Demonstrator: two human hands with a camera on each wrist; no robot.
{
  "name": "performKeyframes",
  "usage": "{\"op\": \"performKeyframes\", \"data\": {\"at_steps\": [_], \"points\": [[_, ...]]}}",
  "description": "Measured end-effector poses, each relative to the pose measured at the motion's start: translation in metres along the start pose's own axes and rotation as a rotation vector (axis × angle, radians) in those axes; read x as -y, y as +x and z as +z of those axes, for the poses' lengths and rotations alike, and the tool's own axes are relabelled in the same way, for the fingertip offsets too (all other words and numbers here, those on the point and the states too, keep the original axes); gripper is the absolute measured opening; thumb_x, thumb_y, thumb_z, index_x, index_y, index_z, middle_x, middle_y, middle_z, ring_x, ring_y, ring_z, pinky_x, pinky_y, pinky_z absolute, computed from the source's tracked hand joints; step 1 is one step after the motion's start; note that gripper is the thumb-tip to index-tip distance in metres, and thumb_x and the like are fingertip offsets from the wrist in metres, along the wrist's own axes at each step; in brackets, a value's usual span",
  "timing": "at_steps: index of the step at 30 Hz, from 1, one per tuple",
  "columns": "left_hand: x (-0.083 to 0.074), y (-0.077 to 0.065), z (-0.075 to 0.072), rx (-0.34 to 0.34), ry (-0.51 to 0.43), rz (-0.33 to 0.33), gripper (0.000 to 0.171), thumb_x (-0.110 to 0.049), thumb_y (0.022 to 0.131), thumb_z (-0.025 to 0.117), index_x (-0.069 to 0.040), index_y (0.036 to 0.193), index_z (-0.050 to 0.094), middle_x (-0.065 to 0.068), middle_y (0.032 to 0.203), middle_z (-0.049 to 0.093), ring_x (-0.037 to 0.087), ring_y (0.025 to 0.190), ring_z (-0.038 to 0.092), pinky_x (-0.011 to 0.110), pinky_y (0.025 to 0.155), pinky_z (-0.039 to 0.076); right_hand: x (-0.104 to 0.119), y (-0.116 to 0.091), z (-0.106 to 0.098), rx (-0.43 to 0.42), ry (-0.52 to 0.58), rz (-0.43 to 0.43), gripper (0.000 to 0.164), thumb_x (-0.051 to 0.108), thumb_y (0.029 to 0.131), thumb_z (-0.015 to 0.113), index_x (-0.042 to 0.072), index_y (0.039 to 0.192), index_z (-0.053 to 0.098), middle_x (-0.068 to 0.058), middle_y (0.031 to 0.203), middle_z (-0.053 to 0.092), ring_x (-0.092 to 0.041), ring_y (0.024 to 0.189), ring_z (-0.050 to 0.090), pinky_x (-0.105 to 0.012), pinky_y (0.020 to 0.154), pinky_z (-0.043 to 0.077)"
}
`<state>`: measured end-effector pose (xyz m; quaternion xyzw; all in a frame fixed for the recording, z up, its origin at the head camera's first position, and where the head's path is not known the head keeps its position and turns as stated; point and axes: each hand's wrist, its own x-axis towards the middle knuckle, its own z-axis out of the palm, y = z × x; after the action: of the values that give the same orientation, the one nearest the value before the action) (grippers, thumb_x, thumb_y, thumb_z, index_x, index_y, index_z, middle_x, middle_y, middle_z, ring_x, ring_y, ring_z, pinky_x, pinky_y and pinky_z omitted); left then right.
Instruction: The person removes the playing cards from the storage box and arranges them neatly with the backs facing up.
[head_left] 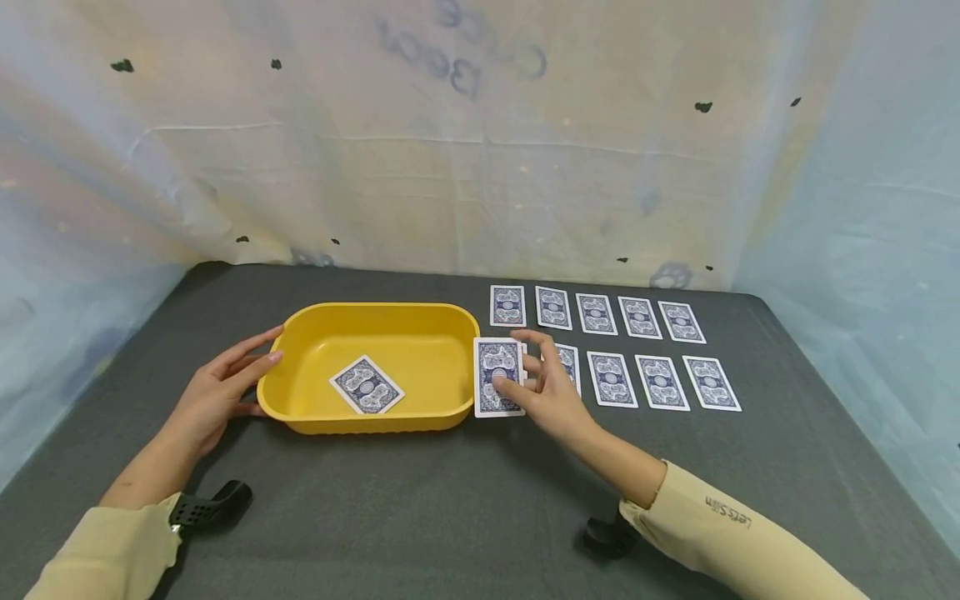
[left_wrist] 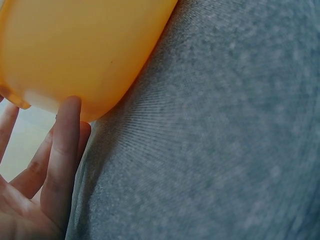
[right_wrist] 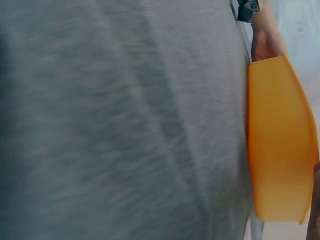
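At the left end of a yellow tray (head_left: 435,354), my left hand (head_left: 213,392) rests against the rim and outer wall with fairly straight fingers. The left wrist view shows a finger (left_wrist: 62,150) touching the tray's side (left_wrist: 90,60). My right hand (head_left: 555,400) pinches a playing card (head_left: 492,358), patterned back up, beside the tray's right end. Part of another card shows behind the held one. Inside the tray one playing card (head_left: 367,385) lies askew, back up. In the right wrist view only a dark sliver of my right hand appears, by the tray (right_wrist: 280,145).
Two rows of back-up cards lie right of the tray, a far row (head_left: 596,314) and a nearer row (head_left: 612,379) partly covered by my right hand. Dark grey cloth (head_left: 420,517) covers the table. A pale curtain (head_left: 420,192) hangs behind and at both sides.
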<state>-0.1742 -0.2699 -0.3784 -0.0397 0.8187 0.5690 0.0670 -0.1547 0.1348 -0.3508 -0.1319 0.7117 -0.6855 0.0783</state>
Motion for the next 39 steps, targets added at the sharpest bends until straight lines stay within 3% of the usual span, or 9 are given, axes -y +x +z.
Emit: {"op": "performKeyframes", "data": {"at_steps": [6,9,13,15,18,22,31,39], "points": [[-0.001,0.0,0.001,-0.004,0.01,-0.008,0.061,-0.051,0.093,0.054,-0.037,0.149,0.034,-0.018,0.123,0.046,-0.005,0.091,0.053,0.029,0.068,0.057,-0.012,-0.007,-0.01,-0.003,-0.053,0.032,0.061,-0.003,0.089,0.061,0.005,0.138,0.025,-0.027,0.113,0.06,-0.01,0.077,0.068,-0.024,0.068,0.056],[-0.001,0.0,0.001,-0.008,0.011,-0.01,0.061,-0.051,0.093,0.054,-0.036,0.149,0.034,-0.017,0.124,0.046,-0.005,0.091,0.053,0.029,0.067,0.057,-0.016,-0.01,-0.013,-0.008,-0.084,0.059,0.061,-0.002,0.089,0.062,0.003,0.137,0.026,-0.016,0.099,0.063,-0.008,0.073,0.065,-0.021,0.064,0.054],[0.0,0.0,0.001,-0.012,0.015,-0.007,0.061,-0.052,0.093,0.054,-0.036,0.149,0.034,-0.016,0.125,0.046,-0.005,0.09,0.053,0.029,0.067,0.057,-0.02,-0.014,-0.016,-0.019,-0.125,0.1,0.06,-0.001,0.087,0.064,0.0,0.135,0.027,-0.001,0.078,0.055,-0.005,0.063,0.057,-0.018,0.058,0.048],[0.0,0.0,0.001,-0.012,0.015,-0.004,0.061,-0.051,0.093,0.054,-0.037,0.149,0.034,-0.016,0.125,0.046,-0.004,0.09,0.054,0.029,0.067,0.057,-0.022,-0.015,-0.017,-0.015,-0.13,0.118,0.06,-0.002,0.087,0.064,-0.001,0.134,0.028,-0.004,0.078,0.057,-0.005,0.064,0.058,-0.019,0.059,0.049],[0.0,0.0,0.0,-0.011,0.012,0.003,0.06,-0.051,0.093,0.054,-0.036,0.149,0.034,-0.019,0.122,0.046,-0.005,0.09,0.054,0.029,0.067,0.057,-0.025,-0.016,-0.018,0.004,-0.125,0.144,0.058,-0.004,0.087,0.062,-0.001,0.133,0.028,-0.019,0.094,0.066,-0.008,0.074,0.065,-0.022,0.067,0.054],[0.0,0.0,0.0,-0.006,0.004,0.01,0.06,-0.05,0.094,0.054,-0.036,0.148,0.034,-0.023,0.117,0.046,-0.005,0.091,0.054,0.029,0.067,0.057,-0.028,-0.02,-0.018,0.026,-0.172,0.168,0.056,-0.002,0.087,0.062,-0.003,0.132,0.028,-0.029,0.103,0.065,-0.01,0.078,0.066,-0.023,0.069,0.054],[0.001,0.001,0.0,-0.001,-0.003,0.0,0.06,-0.05,0.093,0.054,-0.037,0.148,0.034,-0.025,0.114,0.046,-0.005,0.09,0.054,0.029,0.067,0.057,-0.03,-0.024,-0.019,0.05,-0.253,0.206,0.051,0.002,0.089,0.062,-0.002,0.129,0.031,-0.026,0.101,0.068,-0.015,0.079,0.067,-0.023,0.068,0.052],[0.0,0.0,0.0,-0.001,-0.007,0.007,0.059,-0.049,0.094,0.054,-0.037,0.148,0.034,-0.025,0.112,0.046,-0.005,0.09,0.054,0.028,0.066,0.057,-0.031,-0.024,-0.018,0.043,-0.309,0.17,0.05,-0.001,0.084,0.067,-0.004,0.124,0.036,-0.023,0.097,0.067,-0.014,0.074,0.064,-0.021,0.063,0.051]]}}
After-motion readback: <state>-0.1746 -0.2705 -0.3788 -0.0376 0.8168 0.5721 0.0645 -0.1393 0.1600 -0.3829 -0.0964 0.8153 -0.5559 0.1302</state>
